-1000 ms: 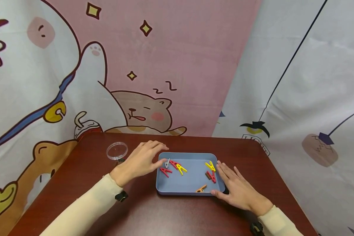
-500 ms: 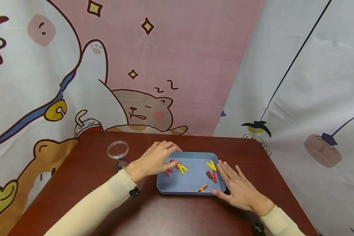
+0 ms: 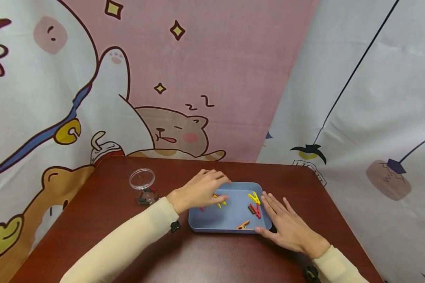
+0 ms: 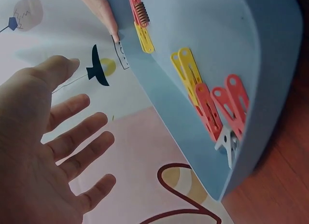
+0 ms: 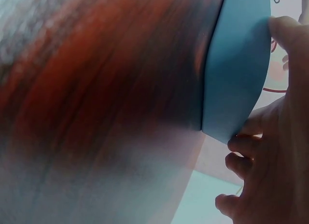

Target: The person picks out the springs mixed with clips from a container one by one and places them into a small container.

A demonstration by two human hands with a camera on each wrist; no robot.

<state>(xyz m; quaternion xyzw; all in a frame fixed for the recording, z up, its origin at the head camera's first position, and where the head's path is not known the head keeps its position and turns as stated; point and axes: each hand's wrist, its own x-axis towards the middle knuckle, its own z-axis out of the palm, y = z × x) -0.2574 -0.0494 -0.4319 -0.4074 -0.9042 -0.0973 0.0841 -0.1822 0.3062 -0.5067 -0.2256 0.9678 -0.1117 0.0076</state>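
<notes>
A shallow blue tray (image 3: 230, 226) holds several small clothespins. Over its left part hovers my left hand (image 3: 198, 191), fingers spread and nothing in them; in the head view it covers part of the pins there. The left wrist view shows that group: a yellow clothespin (image 4: 185, 72), a red clothespin (image 4: 208, 112), another red clothespin (image 4: 231, 105) and a grey clip (image 4: 227, 144). My right hand (image 3: 290, 228) rests against the tray's right side, fingertips and thumb touching its rim. Near it lie a yellow clothespin (image 3: 254, 197), a red clothespin (image 3: 256, 211) and an orange one at the front wall.
A clear round container (image 3: 142, 188) stands left of the tray, with dark and red small things showing through its lower part. All this sits on a brown wooden table (image 3: 212, 255). Behind the table hangs a cartoon-printed cloth (image 3: 233, 78).
My left hand has moved right, from the tray's left edge to above the clothespins on that side. My right hand stays at the tray's right rim.
</notes>
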